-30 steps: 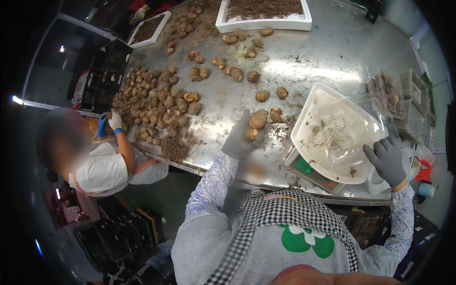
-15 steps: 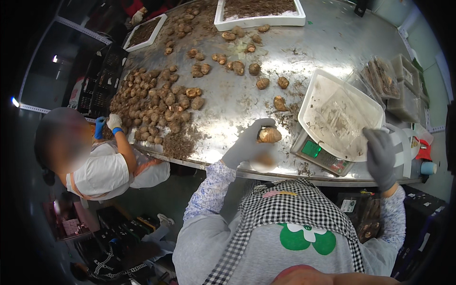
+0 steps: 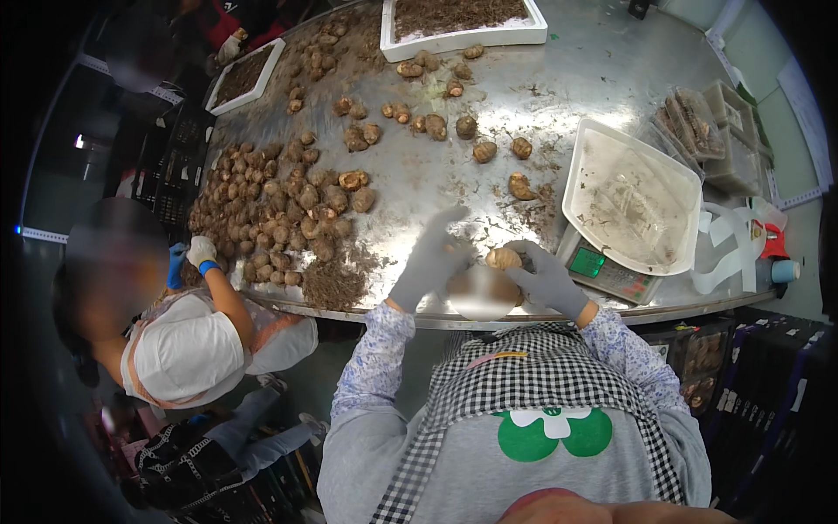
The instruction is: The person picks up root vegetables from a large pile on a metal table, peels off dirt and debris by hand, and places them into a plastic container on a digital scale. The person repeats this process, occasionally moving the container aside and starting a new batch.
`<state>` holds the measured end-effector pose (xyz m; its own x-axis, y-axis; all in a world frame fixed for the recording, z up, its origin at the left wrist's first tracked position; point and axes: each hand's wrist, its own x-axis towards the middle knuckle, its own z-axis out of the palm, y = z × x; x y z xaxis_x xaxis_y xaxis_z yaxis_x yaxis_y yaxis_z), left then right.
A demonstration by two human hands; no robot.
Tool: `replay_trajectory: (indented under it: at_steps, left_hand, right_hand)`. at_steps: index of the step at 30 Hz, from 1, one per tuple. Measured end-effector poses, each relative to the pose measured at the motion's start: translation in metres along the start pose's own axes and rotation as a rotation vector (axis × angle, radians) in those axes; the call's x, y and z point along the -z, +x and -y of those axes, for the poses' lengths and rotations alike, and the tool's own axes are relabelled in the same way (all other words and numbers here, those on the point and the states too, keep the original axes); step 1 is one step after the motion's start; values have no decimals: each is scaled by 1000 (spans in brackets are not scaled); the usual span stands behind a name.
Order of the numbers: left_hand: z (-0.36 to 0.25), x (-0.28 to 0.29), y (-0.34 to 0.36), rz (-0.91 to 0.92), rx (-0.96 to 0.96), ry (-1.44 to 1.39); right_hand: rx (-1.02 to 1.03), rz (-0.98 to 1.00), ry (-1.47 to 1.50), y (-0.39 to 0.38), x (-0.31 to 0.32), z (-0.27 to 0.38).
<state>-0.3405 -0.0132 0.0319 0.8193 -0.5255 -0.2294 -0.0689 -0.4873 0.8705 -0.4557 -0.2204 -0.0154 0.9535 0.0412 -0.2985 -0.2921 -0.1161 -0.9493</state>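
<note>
My right hand [image 3: 552, 278], in a grey glove, has its fingers round a brown taro corm [image 3: 504, 258] with a pale patch, above the near edge of the metal table. Beside it on the left, my left hand [image 3: 423, 262], also gloved in grey, holds nothing; its fingers are stretched out and somewhat smeared by motion. A blurred round patch just below both hands hides what is there. To the right of my right hand stands a scale [image 3: 602, 272] with a lit green display. A white plastic tray [image 3: 583, 205] with dirt and clear film in it rests on the scale.
A large heap of taros [image 3: 279, 201] lies to the left, with root debris [image 3: 334, 284] at its near side. Loose taros [image 3: 484, 152] are scattered farther back. White foam boxes [image 3: 463, 39] stand at the far side. A co-worker [image 3: 196, 341] handles taros at the left.
My right hand has come left from beside the white tray and now holds the taro. My left hand has let go of it and opened, slightly to the left.
</note>
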Motion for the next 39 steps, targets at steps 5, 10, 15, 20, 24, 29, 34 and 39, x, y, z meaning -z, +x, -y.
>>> replay_trajectory:
  at_steps: [5,10,15,20,24,29,34,39]
  left_hand:
    - [33,20,76,-206,-79,111]
    - [17,-17,153,-156,-305,471]
    - [52,-31,199,-82,-174,334]
    - [42,-1,144,141,-346,-335]
    - [20,7,97,234,-368,-502]
    - [20,3,81,446,-145,-1015]
    - [7,3,72,423,60,-1290]
    - [-3,-5,70,188,-137,-836]
  right_hand:
    - [71,-99,-519,6,-18,-14]
    - [-10,-60,-824,11,-23,-15]
    - [56,-253,-874,11,-20,-7]
    - [43,-484,-891,48,-6,10]
    - [180,-642,-1105,96,-2,5]
    - [143,-636,-1172,129,6,-16]
    - [125,-530,-495,105,1,9]
    - [240,-330,373,42,7,40]
